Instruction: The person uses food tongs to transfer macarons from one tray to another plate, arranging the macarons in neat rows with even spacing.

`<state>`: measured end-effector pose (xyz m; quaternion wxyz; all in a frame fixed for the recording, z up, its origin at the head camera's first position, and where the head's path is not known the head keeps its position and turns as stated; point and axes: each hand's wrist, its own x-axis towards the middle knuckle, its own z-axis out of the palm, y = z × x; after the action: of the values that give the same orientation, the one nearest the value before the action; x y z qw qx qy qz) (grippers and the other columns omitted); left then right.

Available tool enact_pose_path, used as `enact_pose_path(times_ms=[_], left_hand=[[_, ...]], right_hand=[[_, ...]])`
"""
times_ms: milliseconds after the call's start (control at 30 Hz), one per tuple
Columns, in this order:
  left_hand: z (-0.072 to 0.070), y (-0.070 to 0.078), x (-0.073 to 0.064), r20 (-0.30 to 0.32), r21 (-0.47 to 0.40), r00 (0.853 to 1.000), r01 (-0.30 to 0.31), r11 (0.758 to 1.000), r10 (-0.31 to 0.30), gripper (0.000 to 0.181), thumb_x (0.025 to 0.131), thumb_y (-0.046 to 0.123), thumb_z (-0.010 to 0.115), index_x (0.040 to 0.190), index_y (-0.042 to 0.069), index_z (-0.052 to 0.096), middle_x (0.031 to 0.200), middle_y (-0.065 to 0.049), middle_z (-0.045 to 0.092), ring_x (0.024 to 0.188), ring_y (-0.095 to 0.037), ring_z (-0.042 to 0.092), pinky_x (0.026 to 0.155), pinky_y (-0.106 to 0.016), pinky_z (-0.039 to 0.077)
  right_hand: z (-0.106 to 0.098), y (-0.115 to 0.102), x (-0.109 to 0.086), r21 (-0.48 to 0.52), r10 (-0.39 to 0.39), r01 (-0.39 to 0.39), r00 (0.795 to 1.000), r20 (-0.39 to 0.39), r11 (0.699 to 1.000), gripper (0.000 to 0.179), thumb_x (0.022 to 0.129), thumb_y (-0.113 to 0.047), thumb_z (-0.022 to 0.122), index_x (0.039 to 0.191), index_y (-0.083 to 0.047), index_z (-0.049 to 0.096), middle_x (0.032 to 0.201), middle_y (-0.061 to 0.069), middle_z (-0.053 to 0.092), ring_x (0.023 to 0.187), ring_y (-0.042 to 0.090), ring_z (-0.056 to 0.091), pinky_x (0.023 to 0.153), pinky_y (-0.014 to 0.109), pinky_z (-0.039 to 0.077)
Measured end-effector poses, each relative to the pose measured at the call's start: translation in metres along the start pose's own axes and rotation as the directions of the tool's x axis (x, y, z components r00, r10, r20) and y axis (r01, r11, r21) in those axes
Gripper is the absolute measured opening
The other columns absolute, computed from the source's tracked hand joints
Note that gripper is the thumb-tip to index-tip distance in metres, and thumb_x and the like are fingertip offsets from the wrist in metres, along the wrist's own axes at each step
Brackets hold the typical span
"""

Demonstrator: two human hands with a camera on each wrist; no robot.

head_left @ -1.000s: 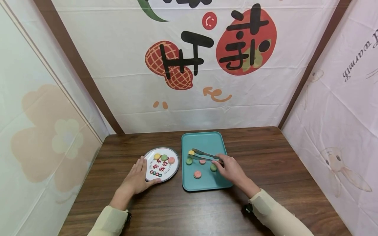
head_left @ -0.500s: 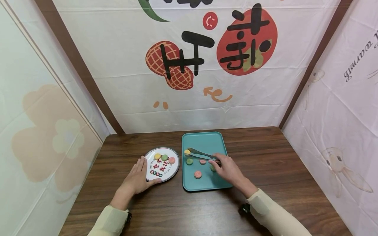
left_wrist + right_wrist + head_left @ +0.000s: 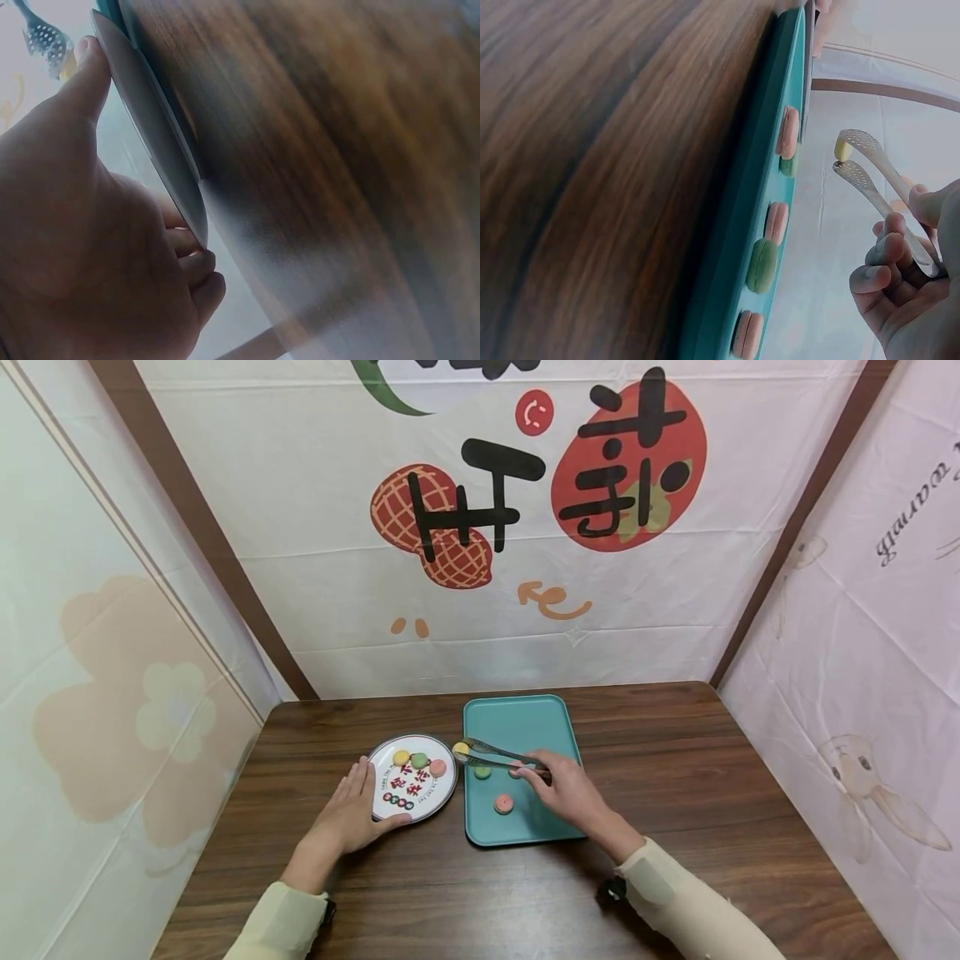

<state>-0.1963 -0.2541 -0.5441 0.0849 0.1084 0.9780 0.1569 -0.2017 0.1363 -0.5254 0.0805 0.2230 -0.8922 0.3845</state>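
My right hand (image 3: 564,789) grips metal tongs (image 3: 504,755) with perforated ends. Pinched between their tips is a yellow macaron (image 3: 461,749), over the gap where the teal tray (image 3: 517,718) meets the white plate (image 3: 408,789). The right wrist view shows this macaron (image 3: 843,148) raised off the tray. My left hand (image 3: 347,810) rests against the plate's near-left rim, fingers extended along it and thumb spread to the front. On the plate sit a yellow macaron (image 3: 402,758), a green macaron (image 3: 419,761) and a pink macaron (image 3: 437,767).
Several macarons lie on the tray, among them a front pink macaron (image 3: 503,803) and a green macaron (image 3: 482,772) by its left side. My right hand hides some in the head view. The wooden table (image 3: 660,752) ends at a printed cloth backdrop (image 3: 495,652).
The tongs and the yellow macaron between their tips have travelled left, from over the tray to its left edge beside the plate. My left hand keeps its place at the plate.
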Motion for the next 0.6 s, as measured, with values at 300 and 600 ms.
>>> enact_pose_path(times_ms=[300, 600], left_hand=[[0.000, 0.001, 0.001, 0.004, -0.001, 1.000, 0.000, 1.000, 0.000, 0.128, 0.094, 0.073, 0.068, 0.163, -0.019, 0.011, 0.173, -0.038, 0.006, 0.162, -0.052, 0.010, 0.132, -0.062, 0.015], [-0.001, 0.000, 0.001, 0.013, -0.003, 1.000, 0.009, 1.000, -0.009, 0.128, 0.094, 0.072, 0.068, 0.163, -0.018, 0.009, 0.173, -0.038, 0.004, 0.162, -0.052, 0.009, 0.132, -0.062, 0.014]], right_hand=[[0.007, -0.005, 0.004, 0.036, -0.034, 0.033, 0.999, 0.027, 0.999, 0.033, 0.109, -0.029, 0.067, 0.128, -0.002, 0.072, 0.097, 0.004, 0.076, 0.070, 0.002, 0.059, 0.057, 0.026, 0.051], [0.016, -0.011, 0.012, -0.004, -0.066, 0.066, 0.996, 0.060, 0.998, 0.030, 0.109, -0.032, 0.067, 0.121, -0.006, 0.073, 0.084, -0.004, 0.068, 0.063, 0.002, 0.051, 0.053, 0.024, 0.043]])
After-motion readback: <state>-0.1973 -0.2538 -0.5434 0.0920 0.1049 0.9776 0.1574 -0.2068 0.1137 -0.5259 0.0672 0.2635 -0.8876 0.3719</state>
